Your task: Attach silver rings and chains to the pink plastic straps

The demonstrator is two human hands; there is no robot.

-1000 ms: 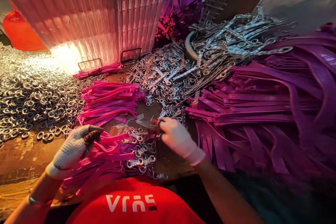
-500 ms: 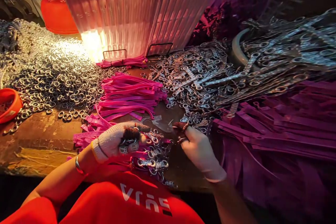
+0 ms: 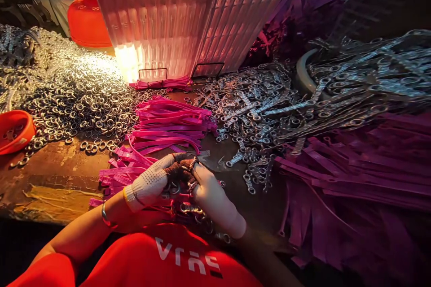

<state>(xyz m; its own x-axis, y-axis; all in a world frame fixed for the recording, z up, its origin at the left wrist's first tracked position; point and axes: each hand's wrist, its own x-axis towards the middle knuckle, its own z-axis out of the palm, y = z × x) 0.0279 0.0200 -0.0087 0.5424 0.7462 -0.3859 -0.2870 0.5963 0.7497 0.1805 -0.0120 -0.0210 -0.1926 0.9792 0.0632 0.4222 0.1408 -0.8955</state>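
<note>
Fingers of left hand [image 3: 153, 182] and right hand [image 3: 210, 195] meeting — pinching metal clip [image 3: 184, 171], orientation hidden

Left hand: your left hand [image 3: 153, 181] wears a knit glove, fingers curled inward, dark fingertips meeting the other hand.
Right hand: your right hand [image 3: 210, 195] is gloved too, fingers bent and pinched against the left fingertips.
Forearms: both bare, angled inward from the lower edge.
Left wrist: bent, carrying a thin bangle.

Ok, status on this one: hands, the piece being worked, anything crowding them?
Left hand and right hand together, fingertips meeting over a small metal ring piece. Pink straps just behind; ring clips beneath.
</note>
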